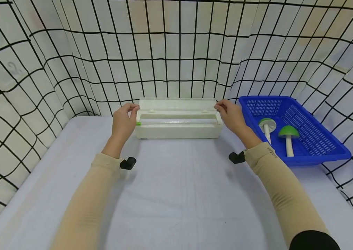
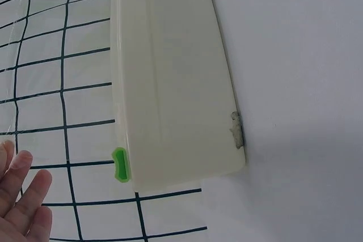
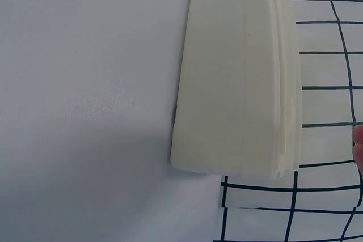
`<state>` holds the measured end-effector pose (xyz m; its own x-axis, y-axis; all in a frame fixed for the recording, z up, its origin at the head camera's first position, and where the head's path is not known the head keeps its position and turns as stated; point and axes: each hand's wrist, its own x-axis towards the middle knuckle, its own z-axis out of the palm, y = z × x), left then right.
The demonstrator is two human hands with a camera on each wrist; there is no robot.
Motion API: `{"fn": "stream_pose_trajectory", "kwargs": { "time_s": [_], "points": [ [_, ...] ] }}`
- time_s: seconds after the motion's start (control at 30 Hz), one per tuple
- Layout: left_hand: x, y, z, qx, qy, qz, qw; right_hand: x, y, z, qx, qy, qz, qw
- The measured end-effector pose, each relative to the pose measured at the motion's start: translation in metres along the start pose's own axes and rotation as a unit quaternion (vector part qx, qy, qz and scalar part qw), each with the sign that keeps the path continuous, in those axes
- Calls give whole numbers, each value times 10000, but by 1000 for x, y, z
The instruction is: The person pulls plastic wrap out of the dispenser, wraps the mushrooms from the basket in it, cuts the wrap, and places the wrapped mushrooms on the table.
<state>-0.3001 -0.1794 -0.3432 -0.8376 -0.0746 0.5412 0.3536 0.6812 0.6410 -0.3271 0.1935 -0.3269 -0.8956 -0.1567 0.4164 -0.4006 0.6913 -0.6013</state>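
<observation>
A cream-white plastic wrap dispenser (image 1: 177, 132) sits at the back of the table, its lid (image 1: 177, 103) raised. Inside its opening lies a pale, shiny roll (image 1: 179, 121). At the lid's left corner, my left hand (image 1: 124, 119) pinches the edge between thumb and forefinger. My right hand (image 1: 232, 116) pinches the opposite corner. A green slider (image 2: 121, 164) shows on the dispenser's left end in the left wrist view, with left fingertips (image 2: 38, 185) beyond it. Only a bit of the right fingers (image 3: 358, 145) enters the right wrist view, so that grip is mostly hidden there.
A blue plastic basket (image 1: 332, 149) stands right of my right forearm. Two mushroom-shaped items with green caps, one left (image 1: 267, 124) and one right (image 1: 288, 133), lie in it. Black wire grid (image 1: 179, 59) encloses the white-covered table (image 1: 179, 194) at the back and sides.
</observation>
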Motion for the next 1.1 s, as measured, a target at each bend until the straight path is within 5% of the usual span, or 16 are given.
{"fn": "stream_pose_trajectory", "kwargs": {
  "time_s": [0.47,0.77,1.1],
  "points": [
    [1,8,-8,-233,102,60,9997,-3,-7,-8,23,169,-70,9998],
    [3,14,-11,-477,210,8,9986,-4,-9,-11,499,318,-54,9982],
    [4,17,-14,-1632,231,-517,9850,-6,-12,-11,1088,467,-37,9930]
  ]
}}
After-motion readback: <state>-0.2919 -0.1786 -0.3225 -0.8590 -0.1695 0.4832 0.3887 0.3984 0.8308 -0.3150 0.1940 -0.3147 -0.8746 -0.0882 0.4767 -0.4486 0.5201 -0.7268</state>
